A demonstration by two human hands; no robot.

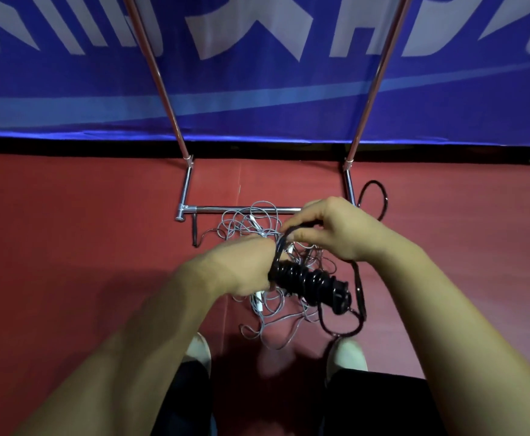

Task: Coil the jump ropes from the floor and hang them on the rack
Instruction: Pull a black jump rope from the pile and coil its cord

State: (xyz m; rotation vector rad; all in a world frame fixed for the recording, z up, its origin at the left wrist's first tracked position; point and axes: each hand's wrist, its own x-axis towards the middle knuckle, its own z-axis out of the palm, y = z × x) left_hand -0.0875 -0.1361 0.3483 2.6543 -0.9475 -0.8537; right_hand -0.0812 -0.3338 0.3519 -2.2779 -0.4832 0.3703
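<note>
Looking down from head height, a left shoe (199, 354) and a right shoe (348, 357), both pale, stand apart on a red floor (68, 231). The floor runs wide and bare to either side.

Between the toes and just beyond them, a thin grey jump rope (270, 313) lies in a loose tangle on the floor.

Above that tangle both bare arms reach forward. The left hand (244, 265) grips the left end of a black jump rope (310, 283), which is wound into a tight, thick bundle that sticks out to the right of the fist. Its fingers are curled round the bundle, and their tips are hidden. The right hand (329, 228) is slightly higher and farther, just above the bundle. It pinches a single black strand between thumb and bent fingers. The strand runs down to the bundle beside the left fist. A slack black loop hangs from the bundle's right end, nearly to the right shoe.

Just past the hands, the low chrome bar of the rack (244, 209) crosses the floor. A black handle (195, 231) lies by its left foot, and another black loop lies by its right foot. Two uprights rise steeply from the base.

Farthest off, a blue banner (68, 89) with large white lettering closes the far edge of the floor.
</note>
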